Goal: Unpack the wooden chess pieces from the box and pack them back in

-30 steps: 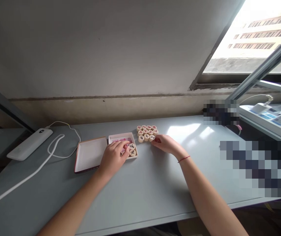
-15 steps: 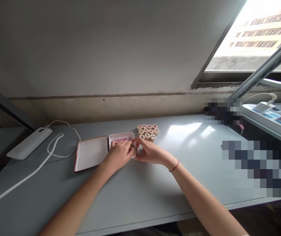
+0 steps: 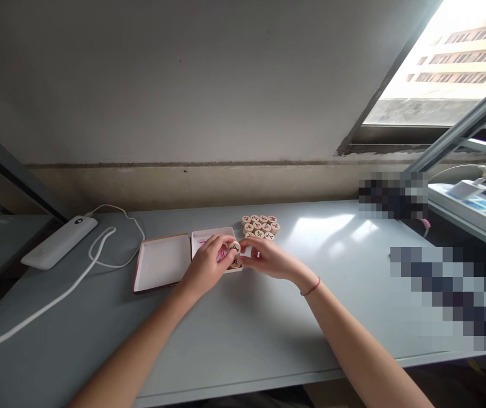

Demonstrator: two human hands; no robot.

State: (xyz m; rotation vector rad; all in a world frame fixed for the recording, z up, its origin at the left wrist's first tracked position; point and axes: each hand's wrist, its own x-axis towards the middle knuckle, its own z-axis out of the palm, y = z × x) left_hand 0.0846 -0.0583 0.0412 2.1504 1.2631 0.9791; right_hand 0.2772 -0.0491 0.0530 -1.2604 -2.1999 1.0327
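My left hand (image 3: 211, 262) is closed, its thumb and fingers pinching a round wooden Chinese chess piece (image 3: 235, 247) with a black character. Just below that piece is a second one (image 3: 236, 261); whether it is also gripped cannot be told. The fingers of my right hand (image 3: 268, 258) curve in a C with a gap between them, tips close against the right edge of these pieces. Under both hands lies a shallow white box (image 3: 200, 234), its inside partly covered, with something pink-patterned in it. Behind my right hand stand several chess pieces (image 3: 257, 225) in tidy rows, with red and black characters.
Left of the box lies its open lid (image 3: 161, 260), white inside. A white power bank (image 3: 59, 241) with a thick white cable (image 3: 62, 294) is farther left. At the right is a shelf with white chargers (image 3: 468, 190), and blurred-out objects lie on the desk (image 3: 234, 351).
My left hand has raised a chess piece from the box, and two pieces now show at its fingertips. My right hand has moved slightly with it. The camera view has shifted a little.
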